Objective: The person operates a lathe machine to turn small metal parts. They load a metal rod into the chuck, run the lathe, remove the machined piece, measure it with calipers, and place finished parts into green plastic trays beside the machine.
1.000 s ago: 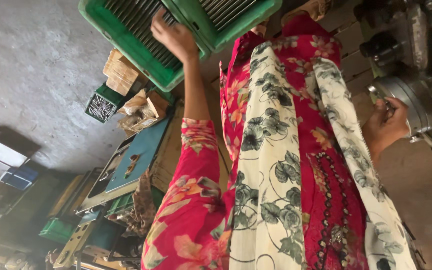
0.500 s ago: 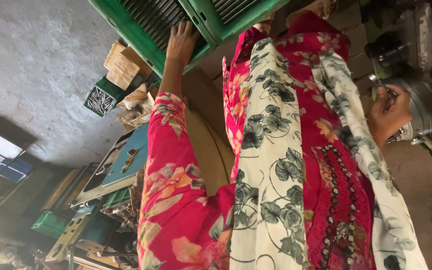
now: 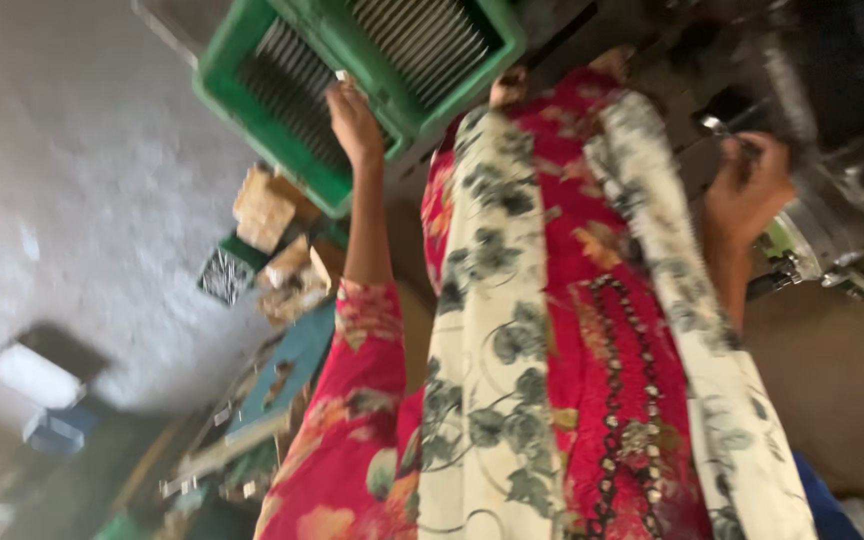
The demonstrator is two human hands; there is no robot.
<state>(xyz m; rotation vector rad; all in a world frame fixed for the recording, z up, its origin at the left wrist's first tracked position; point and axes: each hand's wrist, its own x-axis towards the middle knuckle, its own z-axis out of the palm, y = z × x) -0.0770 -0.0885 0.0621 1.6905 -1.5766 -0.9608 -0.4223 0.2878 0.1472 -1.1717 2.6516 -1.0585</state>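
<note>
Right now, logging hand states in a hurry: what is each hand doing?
Left hand: fingers in the green plastic crate of thin metal pieces, grip unclear.
Right hand: closed on a small metal part.

Grey concrete floor (image 3: 82, 180), mottled and blurred. Cardboard boxes (image 3: 277, 240) piled beside a blue board (image 3: 287, 375). A white box (image 3: 27, 372) sits left, clutter darkening below it.

The left hand (image 3: 354, 122) is stretched forward on a straightened arm, fingers laid against the green crate (image 3: 252, 60). Well apart from that crate, the right hand (image 3: 747, 190) is raised with its fingers curled.
</note>
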